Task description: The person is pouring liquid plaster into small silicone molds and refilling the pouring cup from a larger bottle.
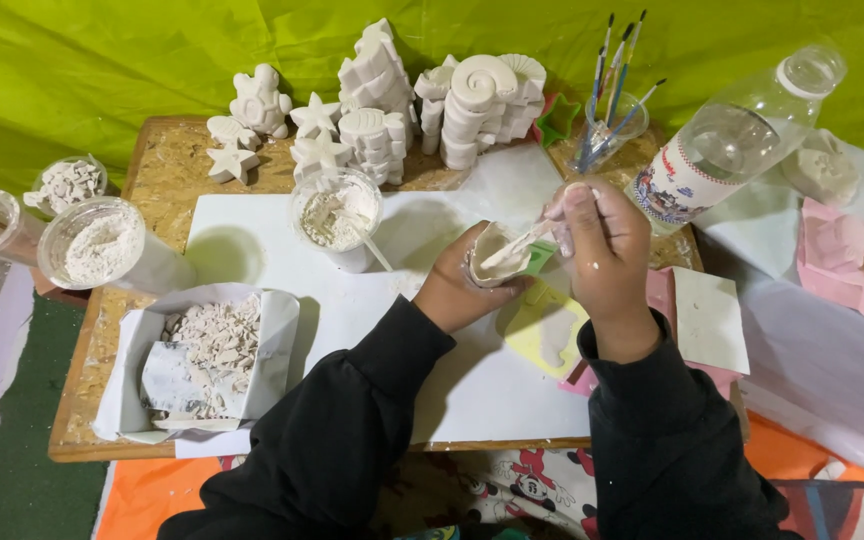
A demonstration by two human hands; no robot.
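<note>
1. A low wooden board table (pixel 157 180) sits against a lime-green fabric backdrop (pixel 102 70); a white sheet (pixel 452 390) covers its middle, bare across the near centre, while the back edge is crowded with stacked white plaster casts of shells, stars and a turtle (pixel 392 100).
2. At the left edge, a clear plastic cup of white powder (pixel 97 245) and a smaller clear cup of white chips (pixel 67 183) stand near a paper-lined box of broken plaster pieces (pixel 214 350). A clear cup of wet white plaster mix (pixel 335 215) with a stick in it stands mid-sheet, just left of the hands.
3. Behind the hands, a clear jar of thin paintbrushes (pixel 612 115) stands beside a tilted clear plastic bottle (pixel 732 140).
4. The left hand (pixel 457 285), black-sleeved, curls around a small green mould filled with white plaster (pixel 502 255), holding it above the sheet's right half.
5. The right hand (pixel 602 250) is closed, pinching a thin white stick (pixel 517 245) whose tip dips into the mould.
6. Pink and yellow flat moulds (pixel 837 250) lie well apart at right.
</note>
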